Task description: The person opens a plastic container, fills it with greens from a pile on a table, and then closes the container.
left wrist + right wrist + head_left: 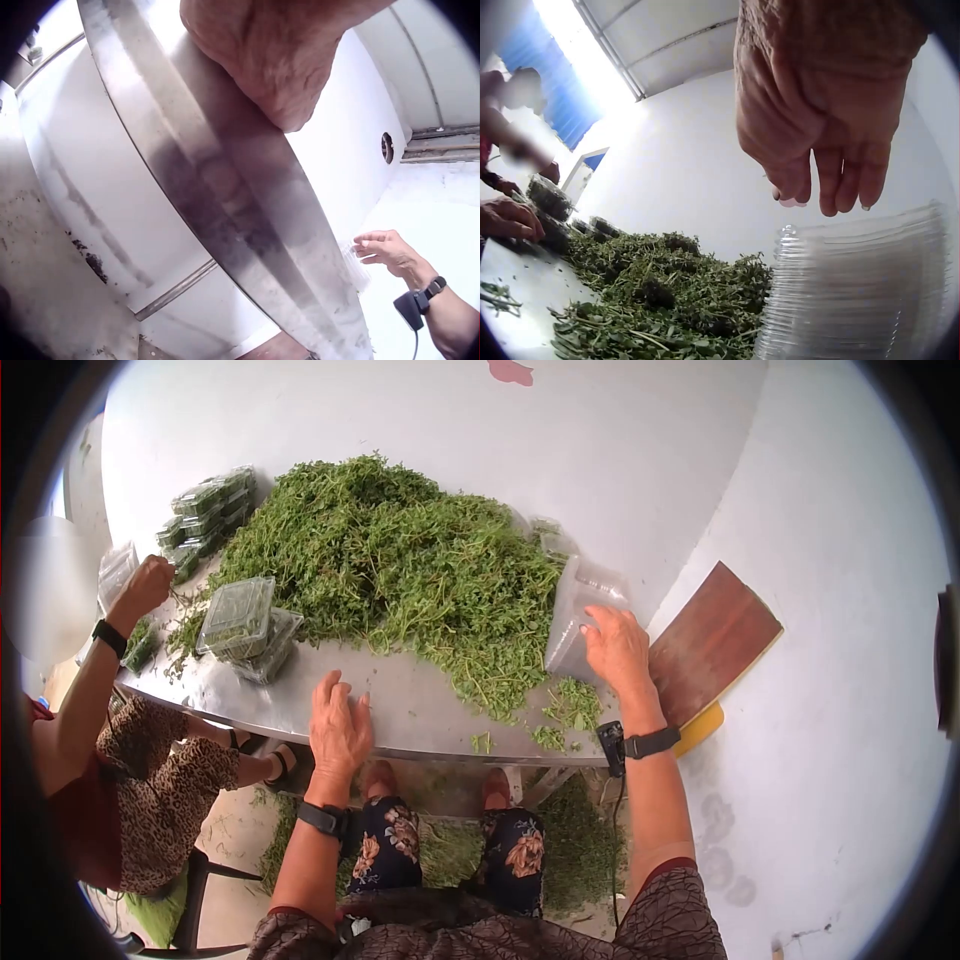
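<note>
My right hand (618, 650) is at the stack of clear plastic containers (575, 615) on the table's right side. In the right wrist view, its fingers point down just above the stacked containers (855, 285), loosely extended and holding nothing. My left hand (340, 728) hovers by the table's front edge, fingers slightly bent and nothing in them; in the left wrist view part of that hand (262, 60) shows above the metal surface (225, 180). A big heap of leafy green stems (380, 560) lies between the containers and the left side.
Two filled clear boxes (238, 618) stand left of the heap, with more filled boxes (208, 505) stacked behind. Another person's hand (150, 582) is at the far left. A brown board (715, 640) leans at the right, near a black device (611, 748) with a cable.
</note>
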### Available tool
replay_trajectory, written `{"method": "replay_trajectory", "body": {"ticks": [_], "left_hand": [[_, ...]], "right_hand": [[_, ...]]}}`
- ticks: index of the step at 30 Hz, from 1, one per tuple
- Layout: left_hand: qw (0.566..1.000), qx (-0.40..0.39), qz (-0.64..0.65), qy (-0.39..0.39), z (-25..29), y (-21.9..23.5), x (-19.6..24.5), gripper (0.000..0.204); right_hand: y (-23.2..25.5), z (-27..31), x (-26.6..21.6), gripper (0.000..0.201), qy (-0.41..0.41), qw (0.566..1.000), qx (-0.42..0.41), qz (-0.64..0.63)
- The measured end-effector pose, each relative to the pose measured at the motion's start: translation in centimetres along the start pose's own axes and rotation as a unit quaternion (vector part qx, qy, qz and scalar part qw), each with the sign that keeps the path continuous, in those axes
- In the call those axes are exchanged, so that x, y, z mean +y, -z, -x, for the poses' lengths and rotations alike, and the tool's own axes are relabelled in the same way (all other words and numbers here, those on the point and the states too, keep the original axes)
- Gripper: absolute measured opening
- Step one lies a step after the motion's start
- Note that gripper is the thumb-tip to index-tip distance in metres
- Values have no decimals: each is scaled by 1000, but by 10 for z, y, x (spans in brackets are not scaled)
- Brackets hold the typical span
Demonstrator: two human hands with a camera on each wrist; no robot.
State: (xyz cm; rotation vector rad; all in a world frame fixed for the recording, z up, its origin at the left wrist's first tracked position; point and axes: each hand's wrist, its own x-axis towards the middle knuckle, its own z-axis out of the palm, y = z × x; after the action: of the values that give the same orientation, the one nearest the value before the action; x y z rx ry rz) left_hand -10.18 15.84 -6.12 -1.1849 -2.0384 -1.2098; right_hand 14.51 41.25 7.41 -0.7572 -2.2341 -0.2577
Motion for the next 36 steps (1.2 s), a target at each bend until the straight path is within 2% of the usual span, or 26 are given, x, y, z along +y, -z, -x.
{"method": "replay_trajectory", "body": {"ticks": [4, 8, 13, 15, 16, 18, 21, 27, 31, 36], "left_hand": [[1000, -6, 3, 11, 1, -2, -4, 20], [1000, 6, -7, -15, 0, -2, -2, 17], [1000, 4, 7, 2, 0, 0, 0, 14], [1000, 4, 9, 5, 0, 0, 1, 13], [1000, 3, 8, 6, -1, 0, 2, 13], [1000, 4, 5, 8, 0, 1, 2, 13], [1000, 3, 4, 10, -2, 1, 2, 12], [1000, 12, 8, 11, -1, 0, 2, 12], [1000, 11, 6, 11, -1, 0, 2, 11], [1000, 18, 5, 4, -1, 0, 1, 12]], "right_hand": [[-12, -3, 16, 20, 7, 998, -55, 24], [-11, -9, 26, 16, -14, 996, -86, -25], [-3, -17, 27, 16, -48, 990, -102, -81], [-2, -19, 30, 15, -14, 996, -48, -80], [0, -22, 31, 15, -12, 996, -49, -80], [3, -29, 30, 14, 22, 1000, -6, -6], [2, -39, 32, 14, 42, 998, 32, 39], [1, -65, 47, 15, 36, 989, 130, 55], [-1, -77, 50, 15, 5, 985, 149, 90], [-8, -84, 53, 12, 63, 980, 169, 85]]}}
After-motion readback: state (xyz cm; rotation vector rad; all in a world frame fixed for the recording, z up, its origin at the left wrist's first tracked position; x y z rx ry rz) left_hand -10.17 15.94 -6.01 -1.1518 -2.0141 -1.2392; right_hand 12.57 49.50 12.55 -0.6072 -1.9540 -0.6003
